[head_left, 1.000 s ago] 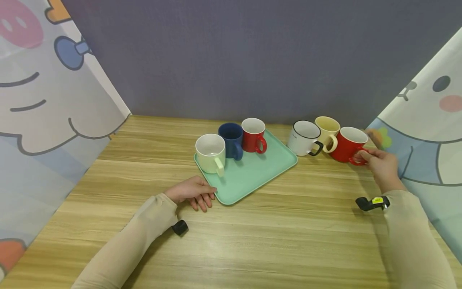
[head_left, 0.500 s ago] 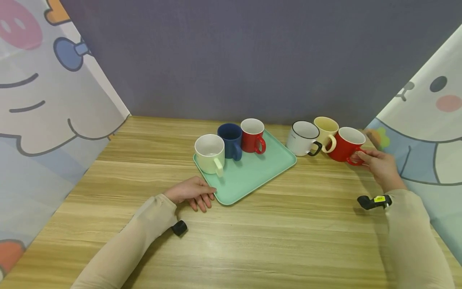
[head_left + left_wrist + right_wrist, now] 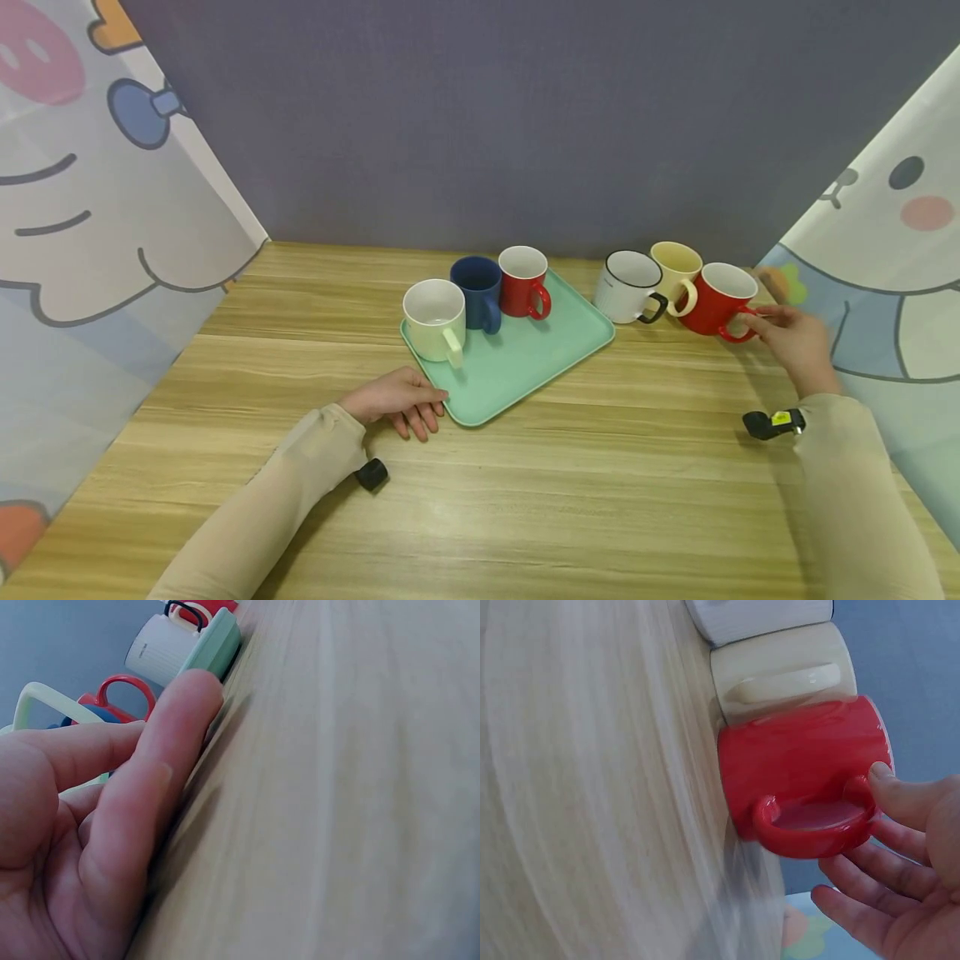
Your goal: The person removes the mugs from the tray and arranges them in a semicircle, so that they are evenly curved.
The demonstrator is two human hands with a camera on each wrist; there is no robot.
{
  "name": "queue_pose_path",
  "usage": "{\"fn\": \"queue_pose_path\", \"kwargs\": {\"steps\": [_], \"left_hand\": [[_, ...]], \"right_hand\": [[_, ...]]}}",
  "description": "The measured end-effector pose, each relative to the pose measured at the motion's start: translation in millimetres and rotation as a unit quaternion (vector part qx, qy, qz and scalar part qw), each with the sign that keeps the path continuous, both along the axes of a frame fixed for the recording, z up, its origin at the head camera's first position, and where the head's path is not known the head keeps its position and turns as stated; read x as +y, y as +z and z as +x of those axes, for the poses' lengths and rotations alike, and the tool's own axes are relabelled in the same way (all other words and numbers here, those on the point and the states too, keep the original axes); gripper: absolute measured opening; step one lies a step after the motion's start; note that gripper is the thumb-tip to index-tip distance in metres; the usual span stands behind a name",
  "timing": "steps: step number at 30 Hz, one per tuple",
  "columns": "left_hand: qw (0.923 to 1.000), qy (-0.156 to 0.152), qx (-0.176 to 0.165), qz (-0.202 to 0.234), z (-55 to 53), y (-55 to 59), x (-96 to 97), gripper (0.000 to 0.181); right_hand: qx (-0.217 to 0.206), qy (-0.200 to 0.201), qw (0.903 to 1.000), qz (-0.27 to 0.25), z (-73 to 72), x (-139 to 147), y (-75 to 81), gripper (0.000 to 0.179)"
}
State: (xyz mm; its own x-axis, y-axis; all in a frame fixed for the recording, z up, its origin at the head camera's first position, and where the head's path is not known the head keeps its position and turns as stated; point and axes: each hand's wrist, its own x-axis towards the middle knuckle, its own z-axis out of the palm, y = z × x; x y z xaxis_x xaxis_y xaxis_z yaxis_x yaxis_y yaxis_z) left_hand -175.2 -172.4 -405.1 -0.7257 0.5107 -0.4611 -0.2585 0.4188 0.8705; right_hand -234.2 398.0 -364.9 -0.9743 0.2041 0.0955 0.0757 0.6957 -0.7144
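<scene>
Sleeve [image 3: 262, 508] and left hand [image 3: 397, 400] lay at the left of the bench [image 3: 562, 517], the thumb on the rim of a green tray [image 3: 525, 358] and the other fingers loosely bent beside it; whether they pinched that rim or only rested against it could not be told. From this near-left end the tray's long axis ran away toward the far right. A pale green mug [image 3: 431, 333], a navy mug [image 3: 474, 308] and a small red mug [image 3: 519, 296] stood along its far-left side, their handles turned toward the near right. Just past the tray's right corner, on the bench, stood a white mug [image 3: 621, 300] with a dark rim, then a yellow mug [image 3: 672, 279] set slightly farther back, then the big red mug [image 3: 705, 312], close beside the yellow one. This last mug lay to the left of the right hand [image 3: 798, 346], with its handle [image 3: 802, 844] pointing toward that hand, and the thumb and fingers pinched the handle. Whether its base bore fully on the bench was hard to tell. As a judgement, one relation governed any shift of it: the tray lay to its left, beyond the white and yellow mugs, with the right hand much the nearer and the left well apart.
</scene>
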Motion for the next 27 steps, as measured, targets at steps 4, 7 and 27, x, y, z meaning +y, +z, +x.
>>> {"fn": "queue_pose_path", "kwargs": {"steps": [4,7,27], "left_hand": [[1.0,-0.001,-0.001,-0.001,0.2,0.1,0.1,0.033],[1.0,-0.001,-0.002,-0.001,0.2,0.5,0.0,0.033],[1.0,-0.001,0.007,0.002,0.6,0.2,0.2,0.033]], "right_hand": [[0.037,-0.032,0.9979,0.043,1.7,-5.3,2.9,0.054],[0.068,-0.052,0.9941,0.067,4.7,-11.1,6.8,0.049],[0.126,0.011,0.9911,0.042,17.4,-56.4,39.8,0.041]]}}
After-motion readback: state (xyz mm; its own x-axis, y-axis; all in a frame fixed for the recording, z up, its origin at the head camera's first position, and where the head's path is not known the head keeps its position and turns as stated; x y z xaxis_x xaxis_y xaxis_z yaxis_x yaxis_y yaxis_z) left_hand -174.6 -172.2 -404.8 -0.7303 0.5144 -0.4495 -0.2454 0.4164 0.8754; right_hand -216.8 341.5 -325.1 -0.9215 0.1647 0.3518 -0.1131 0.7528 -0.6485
